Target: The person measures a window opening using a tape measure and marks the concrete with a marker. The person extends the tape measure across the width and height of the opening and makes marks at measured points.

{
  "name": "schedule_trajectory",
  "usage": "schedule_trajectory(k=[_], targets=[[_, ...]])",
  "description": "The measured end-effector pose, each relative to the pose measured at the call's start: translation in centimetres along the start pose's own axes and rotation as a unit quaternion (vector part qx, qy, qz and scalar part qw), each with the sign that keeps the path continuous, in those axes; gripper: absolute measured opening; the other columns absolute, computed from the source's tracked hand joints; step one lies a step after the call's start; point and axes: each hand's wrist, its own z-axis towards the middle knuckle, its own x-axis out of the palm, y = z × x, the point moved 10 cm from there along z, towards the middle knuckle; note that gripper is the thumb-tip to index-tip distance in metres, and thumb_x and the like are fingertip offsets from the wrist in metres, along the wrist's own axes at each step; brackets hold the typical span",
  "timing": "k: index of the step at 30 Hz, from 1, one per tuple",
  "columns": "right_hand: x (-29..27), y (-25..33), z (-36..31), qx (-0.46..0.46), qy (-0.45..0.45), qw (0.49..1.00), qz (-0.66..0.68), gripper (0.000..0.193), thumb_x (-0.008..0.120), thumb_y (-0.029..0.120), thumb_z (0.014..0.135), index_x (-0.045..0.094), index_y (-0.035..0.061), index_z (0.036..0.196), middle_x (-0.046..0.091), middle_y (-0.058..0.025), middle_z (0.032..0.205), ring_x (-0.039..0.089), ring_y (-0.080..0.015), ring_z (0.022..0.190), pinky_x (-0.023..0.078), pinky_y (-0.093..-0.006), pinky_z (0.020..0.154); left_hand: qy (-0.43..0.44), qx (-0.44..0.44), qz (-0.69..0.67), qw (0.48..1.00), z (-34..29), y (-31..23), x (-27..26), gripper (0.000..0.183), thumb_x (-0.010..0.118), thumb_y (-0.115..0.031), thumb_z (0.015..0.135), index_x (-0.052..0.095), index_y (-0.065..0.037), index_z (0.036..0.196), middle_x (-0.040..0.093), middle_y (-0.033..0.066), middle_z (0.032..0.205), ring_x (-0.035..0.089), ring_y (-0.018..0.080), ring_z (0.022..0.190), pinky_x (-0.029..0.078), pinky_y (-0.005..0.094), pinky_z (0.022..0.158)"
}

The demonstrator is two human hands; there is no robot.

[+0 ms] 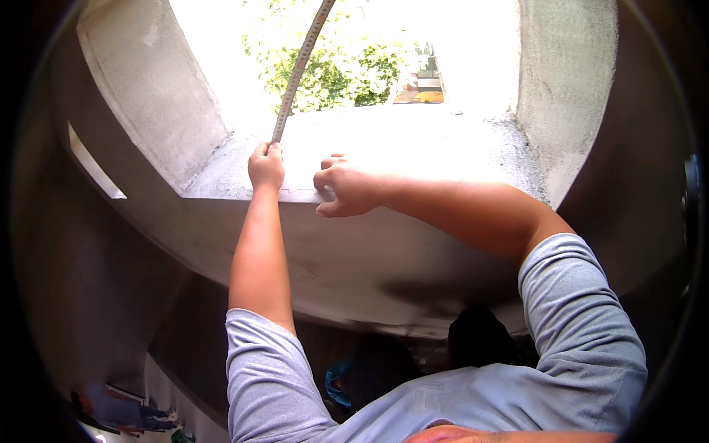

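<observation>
My left hand (266, 167) is closed on the lower end of a tape measure's blade (299, 70), a narrow strip with graduation marks. From the fist the blade slants up and slightly right, past the top edge of the picture. Beside it, to the right, my right hand (349, 187) hovers at or rests on the front edge of the window sill (428, 148); contact is hard to tell. Its fingers are bent, the thumb stands apart from them, and nothing shows between them. Whether the tape's case is inside my left fist cannot be made out.
Rough plastered sides frame the opening at left (151, 81) and right (565, 81). Bright sunlit foliage (347, 74) shows outside. Below the sill stands a grey wall (347, 258). Blurred items, perhaps a person in blue trousers (136, 413), appear at the lower left.
</observation>
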Motion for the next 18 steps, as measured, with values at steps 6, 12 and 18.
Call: schedule_trajectory(k=[6, 12, 18], targets=[[-0.2, -2.7, 0.0, 0.082, 0.223, 0.961, 0.140, 0.070, 0.071, 0.063, 0.094, 0.074, 0.0006, 0.126, 0.074, -0.0184, 0.126, 0.067, -0.0355, 0.122, 0.053, -0.0472, 0.104, 0.002, 0.008, 0.020, 1.000, -0.4, -0.7, 0.3, 0.023, 0.062, -0.024, 0.102, 0.073, -0.007, 0.091, 0.065, 0.0002, 0.071, 0.057, 0.0117, 0.063, 0.046, 0.0338, 0.062], [-9.1, -17.2, -0.7, 0.294, 0.063, 0.947, -0.111, 0.057, 0.052, 0.046, 0.111, 0.066, 0.0020, 0.143, 0.067, -0.0219, 0.145, 0.062, -0.0350, 0.136, 0.048, -0.0452, 0.117, -0.004, -0.012, 0.045, 0.999, -0.2, -0.1, -2.2, 0.024, 0.062, -0.026, 0.101, 0.074, -0.006, 0.092, 0.065, 0.0012, 0.072, 0.059, 0.0134, 0.064, 0.046, 0.0347, 0.063], [-11.4, -39.7, -12.1, 0.305, 0.127, 0.880, -0.342, 0.042, 0.035, 0.023, 0.115, 0.067, 0.0023, 0.132, 0.075, -0.0253, 0.121, 0.070, -0.0405, 0.121, 0.054, -0.0434, 0.103, 0.034, -0.026, 0.033, 0.999, -0.4, -0.8, 2.3, 0.026, 0.062, -0.028, 0.101, 0.074, -0.006, 0.092, 0.065, 0.0024, 0.072, 0.060, 0.0148, 0.066, 0.047, 0.0362, 0.065]])
